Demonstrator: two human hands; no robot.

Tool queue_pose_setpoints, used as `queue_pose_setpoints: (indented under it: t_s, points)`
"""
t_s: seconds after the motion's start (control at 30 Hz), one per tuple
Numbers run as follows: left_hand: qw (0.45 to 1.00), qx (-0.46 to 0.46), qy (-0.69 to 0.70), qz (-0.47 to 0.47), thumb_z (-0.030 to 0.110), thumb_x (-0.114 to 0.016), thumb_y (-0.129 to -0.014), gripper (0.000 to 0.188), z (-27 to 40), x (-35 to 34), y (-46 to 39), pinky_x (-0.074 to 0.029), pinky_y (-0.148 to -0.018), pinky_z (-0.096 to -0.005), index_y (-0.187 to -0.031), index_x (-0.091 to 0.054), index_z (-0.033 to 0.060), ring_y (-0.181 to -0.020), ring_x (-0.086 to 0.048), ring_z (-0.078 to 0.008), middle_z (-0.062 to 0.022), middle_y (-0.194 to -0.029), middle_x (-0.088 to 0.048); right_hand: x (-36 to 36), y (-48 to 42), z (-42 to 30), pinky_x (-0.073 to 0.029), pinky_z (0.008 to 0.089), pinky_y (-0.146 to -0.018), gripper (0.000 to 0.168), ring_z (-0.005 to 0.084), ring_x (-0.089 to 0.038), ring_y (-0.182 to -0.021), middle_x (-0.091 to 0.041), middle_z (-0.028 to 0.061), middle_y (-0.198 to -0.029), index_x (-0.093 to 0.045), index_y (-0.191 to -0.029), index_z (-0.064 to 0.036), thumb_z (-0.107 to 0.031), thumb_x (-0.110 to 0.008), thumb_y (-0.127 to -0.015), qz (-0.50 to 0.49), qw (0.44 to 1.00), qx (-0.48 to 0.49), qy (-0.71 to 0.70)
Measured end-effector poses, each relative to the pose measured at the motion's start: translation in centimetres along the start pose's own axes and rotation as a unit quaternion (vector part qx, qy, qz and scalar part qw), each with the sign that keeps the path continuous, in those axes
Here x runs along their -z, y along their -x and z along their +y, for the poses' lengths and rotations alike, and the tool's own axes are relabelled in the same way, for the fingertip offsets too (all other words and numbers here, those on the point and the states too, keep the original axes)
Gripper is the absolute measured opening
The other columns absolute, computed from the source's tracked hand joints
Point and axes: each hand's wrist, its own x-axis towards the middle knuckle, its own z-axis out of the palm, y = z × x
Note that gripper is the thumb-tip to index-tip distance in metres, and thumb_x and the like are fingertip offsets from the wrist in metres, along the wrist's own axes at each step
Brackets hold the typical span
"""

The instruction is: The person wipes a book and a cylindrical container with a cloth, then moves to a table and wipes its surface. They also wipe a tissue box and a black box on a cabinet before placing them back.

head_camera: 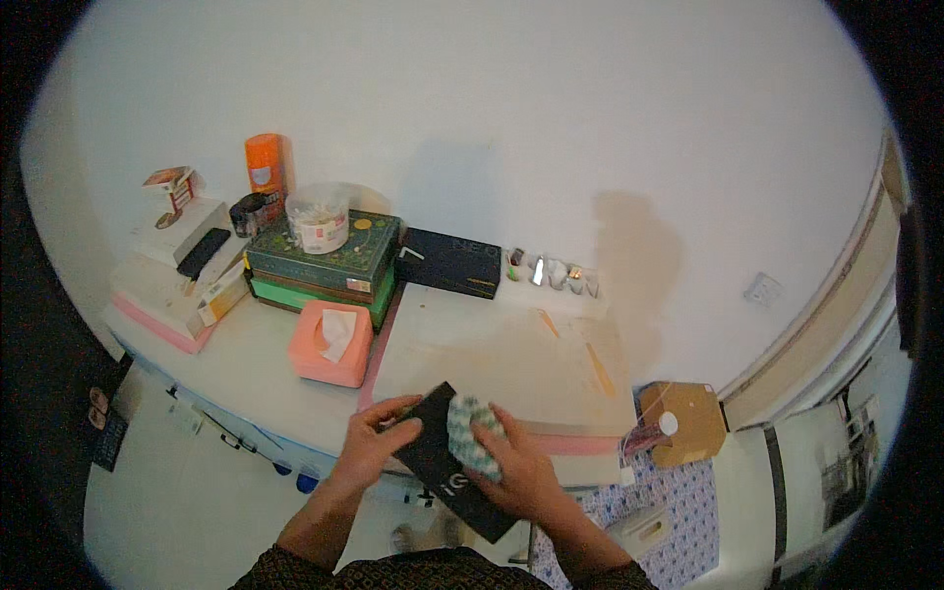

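My left hand (380, 439) grips a flat black box (428, 457) by its upper left edge, thumb on top. Light lettering marks the lower part of that box, which is tilted in front of the cabinet's front edge. In my right hand (512, 464) is a bunched green-and-white checked cloth (468, 435), lying against the black box. The fingers of that hand curl over the cloth and partly cover it. Beyond both hands lies a wide white box lid (494, 354) with a pink lower edge and some orange marks.
A pink tissue box (332, 346) stands left of my hands. Behind it, a clear tub (321, 221) sits on stacked green boxes (317, 269). Another black box (450, 262) and a small organizer (553, 276) line the wall. At right is a cardboard box (686, 424).
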Motion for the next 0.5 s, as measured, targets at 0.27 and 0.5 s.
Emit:
queue_pose_setpoints:
  t_s: [0.27,0.5]
  points:
    - [0.997,0.051,0.007,-0.065,0.012,-0.062,-0.076,0.029,-0.6,-0.3,2.3,-0.046,-0.071,-0.0292,-0.101,-0.058,-0.0022,-0.080,-0.056,-0.0157,-0.0110,-0.088,-0.060,-1.6,6.3,-2.8,-0.036,0.0427,-0.090,0.054,0.0460,-0.037,-0.112,-0.021,0.0308,-0.130,-0.047,-0.117,-0.012,-0.032,-0.067,-0.070,-0.006,0.997,-0.023,-0.074]
    - [0.997,0.036,-0.034,-0.056,0.014,-0.062,-0.076,0.023,-2.3,-1.6,4.5,-0.045,-0.068,-0.0302,-0.094,-0.062,-0.0009,-0.076,-0.055,-0.0154,-0.0100,-0.084,-0.061,-4.2,9.8,-1.7,-0.032,0.0434,-0.093,0.051,0.0437,-0.032,-0.116,-0.021,0.0292,-0.130,-0.047,-0.118,-0.011,-0.025,-0.066,-0.072,0.056,0.980,-0.060,-0.179]
